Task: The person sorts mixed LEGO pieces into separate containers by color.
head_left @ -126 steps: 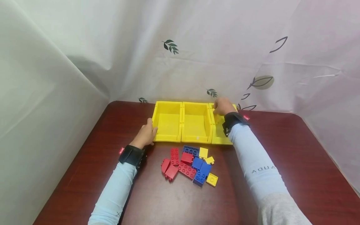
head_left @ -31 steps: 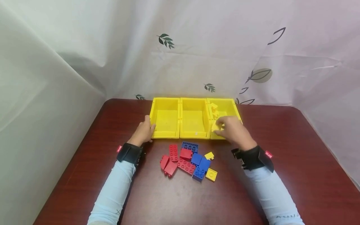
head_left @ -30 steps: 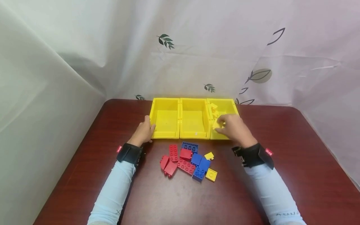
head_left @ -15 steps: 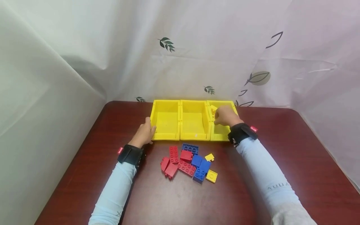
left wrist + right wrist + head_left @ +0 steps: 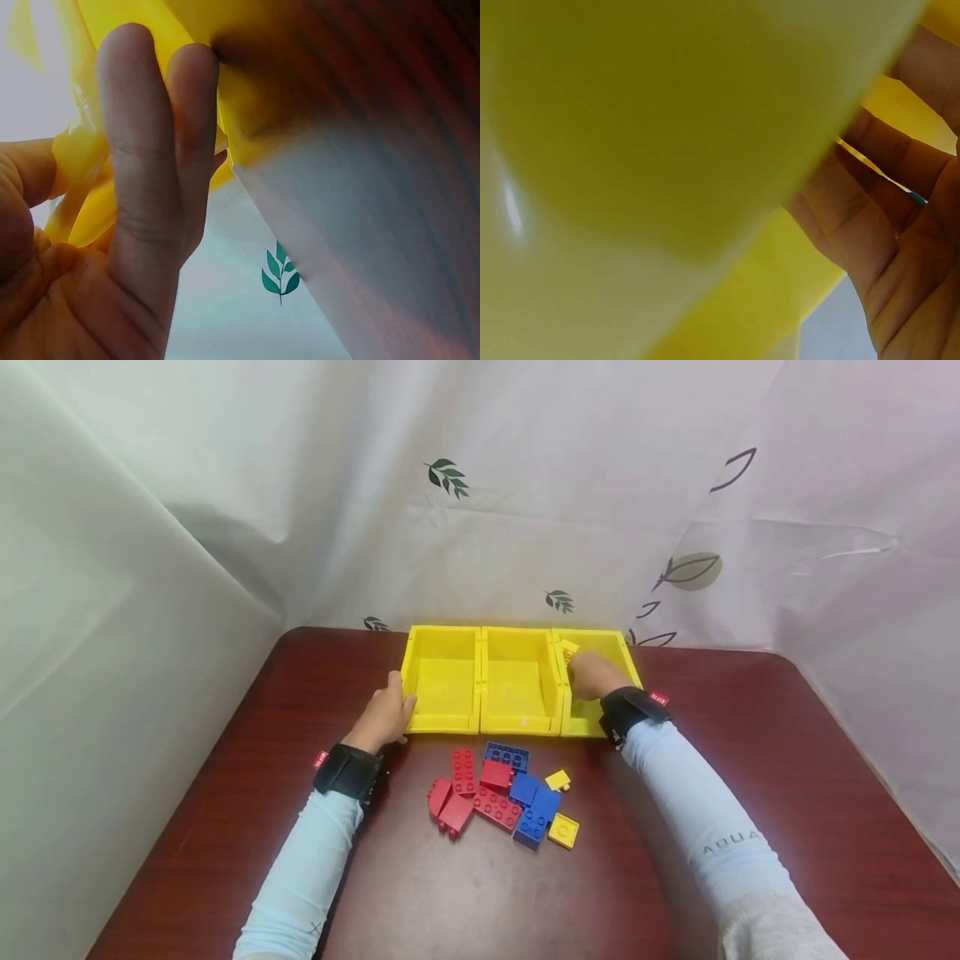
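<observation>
Three yellow bins stand side by side: a left bin (image 5: 444, 689), a middle bin (image 5: 517, 689) and a right bin (image 5: 611, 652). My left hand (image 5: 384, 714) grips the left bin's side wall, thumb on one face and fingers along the other, as the left wrist view shows. My right hand (image 5: 596, 677) reaches down into the right bin beside a yellow brick (image 5: 568, 650). In the right wrist view a yellow wall hides the fingertips of this right hand (image 5: 900, 217), so whether they hold a brick cannot be seen.
In front of the bins lie several red bricks (image 5: 498, 808), several blue bricks (image 5: 532, 827), a small yellow brick (image 5: 558, 780) and a flat square yellow brick (image 5: 564, 831). All rest on a dark red table (image 5: 480, 902). A pale curtain (image 5: 337, 527) hangs behind and at both sides.
A second ago my right hand held a yellow brick over the right bin's front; it has since moved farther back and down inside. My left hand stays on the left bin.
</observation>
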Tool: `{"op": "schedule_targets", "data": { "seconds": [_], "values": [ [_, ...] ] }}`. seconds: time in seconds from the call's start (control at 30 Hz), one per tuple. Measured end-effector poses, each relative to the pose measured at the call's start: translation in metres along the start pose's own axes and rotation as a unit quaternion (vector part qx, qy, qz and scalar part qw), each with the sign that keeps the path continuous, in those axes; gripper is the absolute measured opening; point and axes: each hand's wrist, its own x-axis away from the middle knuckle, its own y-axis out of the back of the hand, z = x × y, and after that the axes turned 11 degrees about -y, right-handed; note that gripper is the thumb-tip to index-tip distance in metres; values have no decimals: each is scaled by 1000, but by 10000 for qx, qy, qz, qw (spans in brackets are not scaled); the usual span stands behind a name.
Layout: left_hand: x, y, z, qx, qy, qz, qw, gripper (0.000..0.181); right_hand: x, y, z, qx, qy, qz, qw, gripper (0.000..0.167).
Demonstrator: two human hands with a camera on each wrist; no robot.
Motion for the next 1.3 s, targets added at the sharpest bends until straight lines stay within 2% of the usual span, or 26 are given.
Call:
{"op": "schedule_targets", "data": {
  "seconds": [0.37,0.77,0.93,1.1,1.2,1.3],
  "values": [
    [-3,-1,0,-45,-64,14,10000,45,2,-1,-1,-202,-91,105,9997,19],
    [0,0,-1,-5,-16,-25,10000,46,4,-2,-2,-210,-224,106,9995,19],
    [0,0,0,-18,20,12,10000,46,10,-1,-1,-117,81,-26,9999,27],
    [0,0,1,-7,21,-3,10000,46,28,12,2,-28,335,-205,9992,36],
    [-1,0,1,-3,-7,3,10000,45,46,20,4,-142,438,-302,9985,36],
    [-2,0,1,10,-26,27,10000,45,68,22,6,-176,647,-557,9962,33]
  ]
}}
